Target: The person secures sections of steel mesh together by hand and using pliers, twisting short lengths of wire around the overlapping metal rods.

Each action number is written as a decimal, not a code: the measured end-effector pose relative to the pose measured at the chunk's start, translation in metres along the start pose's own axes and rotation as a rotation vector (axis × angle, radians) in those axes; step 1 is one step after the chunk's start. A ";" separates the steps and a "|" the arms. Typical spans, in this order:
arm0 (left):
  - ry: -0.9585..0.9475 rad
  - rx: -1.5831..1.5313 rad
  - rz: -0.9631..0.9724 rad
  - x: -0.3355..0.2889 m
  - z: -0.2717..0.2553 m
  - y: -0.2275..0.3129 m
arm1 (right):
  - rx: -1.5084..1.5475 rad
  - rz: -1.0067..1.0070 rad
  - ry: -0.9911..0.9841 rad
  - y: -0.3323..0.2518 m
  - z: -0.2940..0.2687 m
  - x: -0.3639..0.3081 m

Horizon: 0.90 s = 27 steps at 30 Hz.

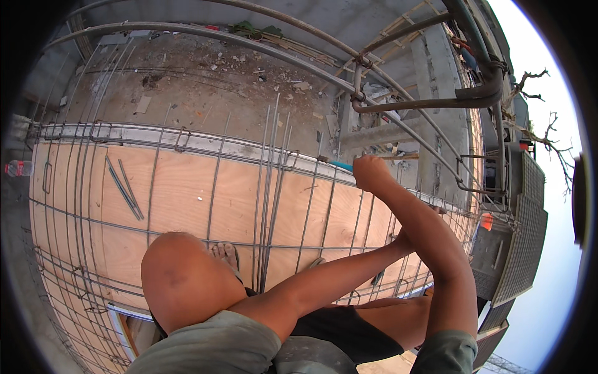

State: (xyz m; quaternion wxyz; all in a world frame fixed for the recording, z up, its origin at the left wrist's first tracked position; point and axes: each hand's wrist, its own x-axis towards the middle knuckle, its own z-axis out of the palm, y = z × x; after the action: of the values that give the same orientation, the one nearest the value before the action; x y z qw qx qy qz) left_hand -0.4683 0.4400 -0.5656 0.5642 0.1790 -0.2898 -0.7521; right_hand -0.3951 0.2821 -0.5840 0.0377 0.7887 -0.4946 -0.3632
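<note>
My right hand (370, 173) is closed around a tool with a teal handle (339, 165). Its dark metal end reaches left over the far rim of the steel bar grid; the exact kind of tool is unclear. Across the plywood deck, my left arm runs rightward and passes beneath my right forearm. Most of my left hand (405, 240) is hidden there, close to the bars, and its fingers do not show clearly. Thin steel bars (215, 187) cross above the plywood (180, 181) around both hands.
Metal scaffold pipes (280, 59) curve across the far side and upper right. Beyond the deck lies a lower floor (187, 87) strewn with rubble. Short loose bars (124, 190) rest on the plywood at left. A framed opening (118, 324) is at lower left, beside my bent knee.
</note>
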 end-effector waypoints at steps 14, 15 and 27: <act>0.527 -0.794 -0.505 0.020 -0.198 0.007 | 0.555 0.167 -0.644 0.001 -0.032 0.002; 0.513 -0.830 -0.476 0.032 -0.211 0.013 | 0.529 0.141 -0.604 -0.011 -0.036 0.003; 0.685 -1.015 -0.337 0.062 -0.211 0.013 | 1.133 0.469 -0.243 0.021 -0.034 -0.091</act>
State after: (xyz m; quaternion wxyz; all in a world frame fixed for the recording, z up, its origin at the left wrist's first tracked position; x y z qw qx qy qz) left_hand -0.3517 0.3296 -0.7159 0.5134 0.1628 0.3317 -0.7745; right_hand -0.4126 0.3352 -0.5013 -0.3643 0.5095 -0.7712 -0.1135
